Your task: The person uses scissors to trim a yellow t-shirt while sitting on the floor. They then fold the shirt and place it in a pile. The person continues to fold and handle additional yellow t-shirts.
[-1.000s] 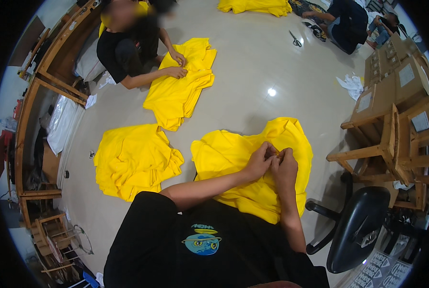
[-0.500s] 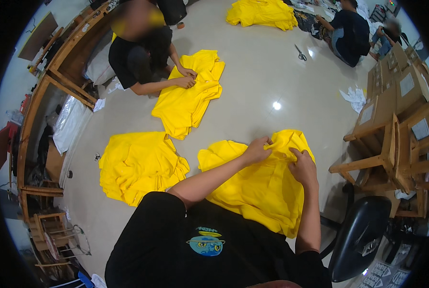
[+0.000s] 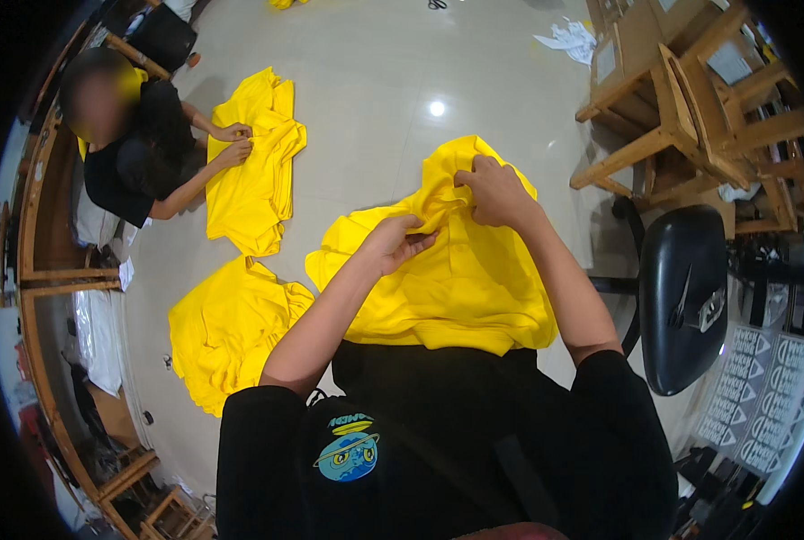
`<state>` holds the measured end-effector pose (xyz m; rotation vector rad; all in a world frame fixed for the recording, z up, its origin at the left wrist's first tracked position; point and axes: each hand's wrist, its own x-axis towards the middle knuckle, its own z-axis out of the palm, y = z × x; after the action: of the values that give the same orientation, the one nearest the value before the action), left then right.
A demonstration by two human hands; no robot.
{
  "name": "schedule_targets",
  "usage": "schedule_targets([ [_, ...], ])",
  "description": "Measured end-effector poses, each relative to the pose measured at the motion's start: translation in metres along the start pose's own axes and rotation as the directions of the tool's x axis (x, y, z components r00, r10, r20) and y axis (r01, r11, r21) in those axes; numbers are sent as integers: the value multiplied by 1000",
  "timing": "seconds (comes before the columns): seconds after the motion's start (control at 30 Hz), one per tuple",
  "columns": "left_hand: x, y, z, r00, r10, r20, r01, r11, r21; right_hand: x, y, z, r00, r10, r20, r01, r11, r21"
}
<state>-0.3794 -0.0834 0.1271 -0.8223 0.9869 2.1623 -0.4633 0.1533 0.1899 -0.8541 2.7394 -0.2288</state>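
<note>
Yellow cloth fills the middle of the view: a bright yellow garment point(image 3: 456, 288) lies spread across the person's lap and out over the pale tiled floor point(image 3: 375, 81), its far edge bunched up where both hands work it. The left hand point(image 3: 391, 245) pinches a fold of the fabric near the centre of that upper edge, fingers closed on the cloth, while the right hand point(image 3: 496, 192) grips the same gathered edge just beside it, a little farther from the body, knuckles up and fingers curled into the material. The two hands are close together but not touching. To the left, on the floor, a second yellow pile point(image 3: 226, 328) lies crumpled, just beside the held garment. Farther off, toward the upper left, another person in a black top sits on the floor with both of their hands point(image 3: 235, 144) pressed on a third yellow garment point(image 3: 253, 184) that is laid out long and partly folded. At the right stands a black office chair point(image 3: 685, 297), near the person's right arm, and beyond it a wooden chair frame point(image 3: 681, 126) with cardboard boxes point(image 3: 631, 45) behind. White paper scraps point(image 3: 568, 38) lie on the floor at the top. A wooden bench point(image 3: 37, 279) curves along the left rim.
</note>
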Motion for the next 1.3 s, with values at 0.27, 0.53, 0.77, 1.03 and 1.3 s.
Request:
schedule_targets([
  [0.27, -15, -13, 6, 923, 381, 45, -376, 922, -97, -34, 22, 10, 905, -95, -415, 189, 963, 192],
  [0.53, -23, -14, -5, 940, 313, 138, -290, 943, -160, -99, -5, 22, 838, 64, -543, 167, 915, 367],
  [0.77, -17, -8, 22, 985, 172, 34, -168, 982, -84, -90, -21, 28, 801, 464, -377, -213, 810, 546],
  [1.03, 25, 2, 9, 376, 795, 477, -341, -360, 868, -80, -14, 55, 764, 355, -538, -200, 924, 326],
  [1.3, 29, 21, 36, 594, 681, 428, -536, -61, 842, -69, 3, 34, 705, 538, -462, -89, 714, 695],
])
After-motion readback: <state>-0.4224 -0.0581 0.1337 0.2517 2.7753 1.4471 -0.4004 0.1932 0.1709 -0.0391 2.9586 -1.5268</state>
